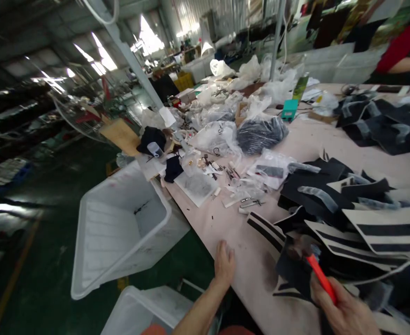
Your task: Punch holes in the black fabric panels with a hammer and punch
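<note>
My right hand (pixel 346 307) is closed around the red handle of a hammer (pixel 319 275). The hammer's metal head is somewhat blurred and lies over dark pieces of material at the right of the table. Among them are stacked cream panels with black stripes (pixel 393 230), some curling up at the edges. Clear plastic-wrapped strips (pixel 318 197) rest on the black pieces. At the table's near left edge, my left hand (pixel 225 264) rests on the pinkish surface with its fingers extended and holds nothing.
A large white bin (pixel 121 223) stands on the floor left of the table (pixel 205 230), with a second white bin (pixel 135 309) nearer. Small tools (pixel 252 203), a white board (pixel 196 186) and plastic bags (pixel 218 137) crowd the table farther back. A person's red sleeve (pixel 402 44) shows at upper right.
</note>
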### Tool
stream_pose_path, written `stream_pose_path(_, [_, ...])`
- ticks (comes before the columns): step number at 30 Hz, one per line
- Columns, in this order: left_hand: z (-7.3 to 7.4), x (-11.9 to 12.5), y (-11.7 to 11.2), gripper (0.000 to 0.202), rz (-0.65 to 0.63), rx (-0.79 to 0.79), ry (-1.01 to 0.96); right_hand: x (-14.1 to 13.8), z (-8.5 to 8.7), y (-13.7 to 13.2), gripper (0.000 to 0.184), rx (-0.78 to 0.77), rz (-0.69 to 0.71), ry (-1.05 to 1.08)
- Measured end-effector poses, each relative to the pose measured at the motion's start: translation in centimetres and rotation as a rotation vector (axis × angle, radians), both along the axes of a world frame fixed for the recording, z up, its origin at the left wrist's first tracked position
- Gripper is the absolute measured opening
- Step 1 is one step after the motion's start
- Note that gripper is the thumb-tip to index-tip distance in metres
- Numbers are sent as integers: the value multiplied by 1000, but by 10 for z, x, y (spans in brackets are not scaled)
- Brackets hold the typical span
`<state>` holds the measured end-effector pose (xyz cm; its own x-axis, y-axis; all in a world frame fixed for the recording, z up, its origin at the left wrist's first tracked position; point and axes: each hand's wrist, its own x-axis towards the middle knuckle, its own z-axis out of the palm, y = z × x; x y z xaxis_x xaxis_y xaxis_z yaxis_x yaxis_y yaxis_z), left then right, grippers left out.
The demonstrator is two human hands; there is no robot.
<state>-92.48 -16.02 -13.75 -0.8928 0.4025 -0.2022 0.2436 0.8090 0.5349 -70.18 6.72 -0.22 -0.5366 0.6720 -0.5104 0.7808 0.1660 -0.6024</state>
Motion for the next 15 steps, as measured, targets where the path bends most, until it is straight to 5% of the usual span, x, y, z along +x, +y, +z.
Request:
stream_pose_path(4, [-12, -41, 50, 47, -2, 45, -7, -78, -14, -39, 19, -12, 192, 51])
stream_pose_path(7, [-15, -53, 48, 44, -21, 18, 34, -125, -32, -54, 21, -29, 266, 10])
stream_pose_path(10, [-11, -34, 1, 43, 13, -81, 106, -140, -52, -41, 27, -42, 296, -103])
stream_pose_path(15, [13, 63, -156, 45, 23, -384, 141, -112, -69, 12, 33, 94, 312, -303])
